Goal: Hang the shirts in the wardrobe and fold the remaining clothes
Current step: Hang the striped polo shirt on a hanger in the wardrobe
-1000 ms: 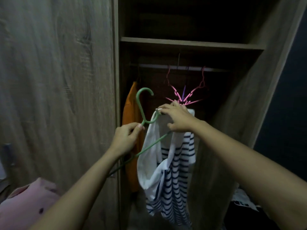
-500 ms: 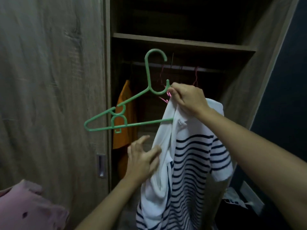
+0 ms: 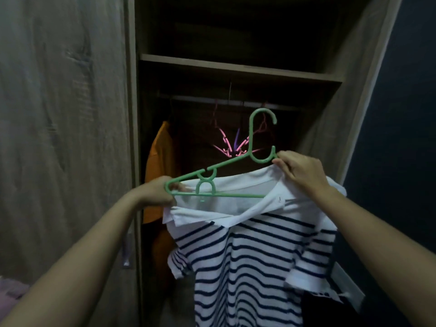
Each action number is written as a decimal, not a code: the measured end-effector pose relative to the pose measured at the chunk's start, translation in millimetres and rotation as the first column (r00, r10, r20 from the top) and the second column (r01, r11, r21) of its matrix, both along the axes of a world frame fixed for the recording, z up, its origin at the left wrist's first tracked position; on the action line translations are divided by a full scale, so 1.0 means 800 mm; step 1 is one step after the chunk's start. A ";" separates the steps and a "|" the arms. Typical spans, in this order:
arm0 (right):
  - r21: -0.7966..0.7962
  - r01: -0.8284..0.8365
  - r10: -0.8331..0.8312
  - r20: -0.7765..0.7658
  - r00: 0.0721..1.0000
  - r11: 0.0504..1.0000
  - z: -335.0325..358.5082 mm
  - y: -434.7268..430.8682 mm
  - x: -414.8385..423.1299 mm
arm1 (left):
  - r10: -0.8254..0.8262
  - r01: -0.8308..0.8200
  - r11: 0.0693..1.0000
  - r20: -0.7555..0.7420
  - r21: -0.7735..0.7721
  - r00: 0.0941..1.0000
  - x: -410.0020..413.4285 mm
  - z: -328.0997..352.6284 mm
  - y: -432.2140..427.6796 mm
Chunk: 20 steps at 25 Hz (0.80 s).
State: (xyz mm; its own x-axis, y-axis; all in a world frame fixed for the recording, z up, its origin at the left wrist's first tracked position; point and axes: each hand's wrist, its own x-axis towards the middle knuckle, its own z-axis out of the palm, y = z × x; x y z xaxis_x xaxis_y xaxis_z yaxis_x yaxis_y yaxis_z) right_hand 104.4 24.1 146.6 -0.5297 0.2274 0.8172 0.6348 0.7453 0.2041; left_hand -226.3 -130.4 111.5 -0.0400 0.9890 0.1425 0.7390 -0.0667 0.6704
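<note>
A white polo shirt with navy stripes hangs in front of the open wardrobe, its collar spread wide. A green plastic hanger has its right arm inside the collar; its left arm sticks out bare. My left hand grips the hanger's left tip together with the shirt's left shoulder. My right hand pinches the collar just below the hanger's hook. The hook points up toward the wardrobe rail.
An orange garment hangs at the left of the rail. Pink hangers dangle from the rail behind the green hook. A wooden shelf sits above. The closed door is left; pink cloth lies bottom left.
My left hand rose from the shirt's body to the hanger's left tip. The collar got pulled open across the hanger, and the shirt now hangs front-on instead of bunched.
</note>
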 end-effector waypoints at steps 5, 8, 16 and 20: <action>0.065 0.034 -0.033 -0.027 0.999 0.997 -0.004 0.008 0.031 | 0.002 -0.012 0.992 -0.073 -0.124 0.997 0.009 0.044 0.005; 0.183 0.079 -0.090 0.056 0.994 0.980 -0.017 -0.003 0.007 | 0.233 -0.237 0.971 -0.301 0.024 0.925 0.037 0.056 0.018; -0.317 -0.065 0.018 -0.149 0.989 0.946 -0.010 -0.010 -0.024 | 0.232 0.029 0.767 -0.319 0.641 0.919 0.112 0.032 0.010; -0.329 -0.181 0.119 -0.199 0.973 0.927 -0.004 -0.015 -0.019 | 0.273 -0.037 0.891 -0.467 0.453 0.841 0.052 0.028 0.012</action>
